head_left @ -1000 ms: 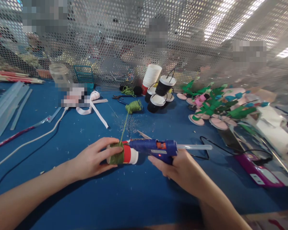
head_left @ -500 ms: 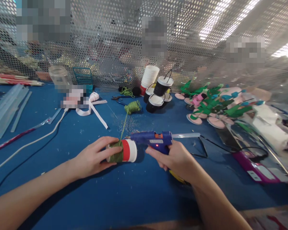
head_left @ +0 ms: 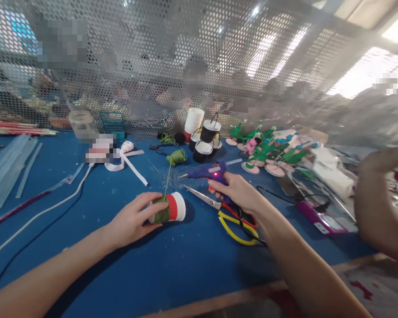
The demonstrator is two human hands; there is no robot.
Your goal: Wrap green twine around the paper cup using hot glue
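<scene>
On the blue table, my left hand (head_left: 135,214) is wrapped round a paper cup (head_left: 177,206) lying on its side. Its rim is white, a red band shows beside it, and green yarn covers the part under my fingers. From the cup a strand runs up to a small green yarn ball (head_left: 177,157). My right hand (head_left: 230,187) grips a blue glue gun (head_left: 205,171) with a red light on, its nozzle pointing left, above and apart from the cup. Below it lie scissors (head_left: 239,229) with red and yellow handles.
Black-and-white cups (head_left: 204,151) stand at the back, near green craft plants (head_left: 265,152) on pink discs. Glue sticks (head_left: 11,168) and a white cable (head_left: 46,212) lie left. A purple power strip (head_left: 320,216) is at right, near another person's arm (head_left: 373,198).
The glue gun in my right hand has moved up and away from the cup, uncovering the scissors. My left hand stays on the cup. Another person's arm has come in at right.
</scene>
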